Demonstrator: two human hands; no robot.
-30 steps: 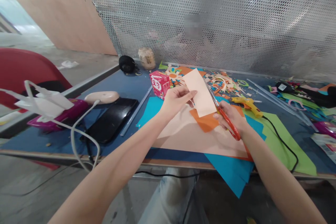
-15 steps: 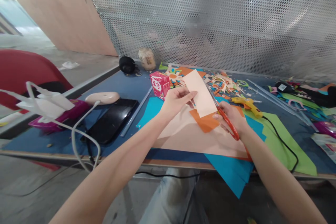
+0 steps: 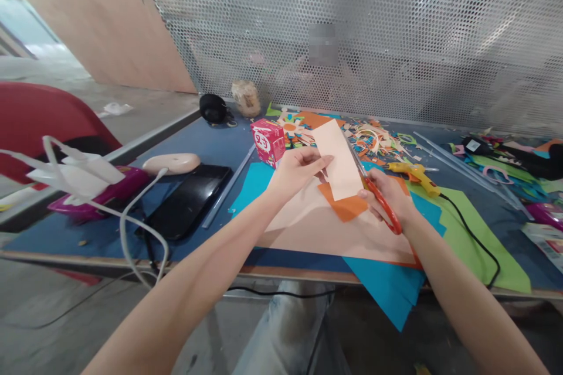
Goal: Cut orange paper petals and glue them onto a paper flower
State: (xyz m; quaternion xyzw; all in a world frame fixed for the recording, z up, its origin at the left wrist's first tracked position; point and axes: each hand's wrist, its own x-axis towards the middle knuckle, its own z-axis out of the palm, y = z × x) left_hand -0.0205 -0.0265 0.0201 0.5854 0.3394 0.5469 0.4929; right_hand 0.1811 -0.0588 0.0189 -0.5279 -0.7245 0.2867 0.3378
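Note:
A pale peach paper piece (image 3: pixel 341 161) is pinched at its left edge between the thumb and fingers of my left hand (image 3: pixel 299 171). My right hand (image 3: pixel 387 194) is closed on red-handled scissors (image 3: pixel 383 205), whose blades lie along the right edge of that piece. Below both hands, a large peach sheet (image 3: pixel 316 231) lies on the table, with an orange piece (image 3: pixel 347 209) on top of it. Blue sheets (image 3: pixel 387 287) stick out from under the peach sheet, over the table's front edge.
A pink box (image 3: pixel 268 143) stands behind my left hand. Paper scraps (image 3: pixel 373 140) are heaped at the back. A yellow glue gun (image 3: pixel 416 177) lies right of the scissors, its cord crossing green paper (image 3: pixel 479 234). On the left are a black phone (image 3: pixel 189 202) and white cables.
The pale peach piece has turned slightly more upright and shifted a little to the right with my left hand. The scissors have barely moved.

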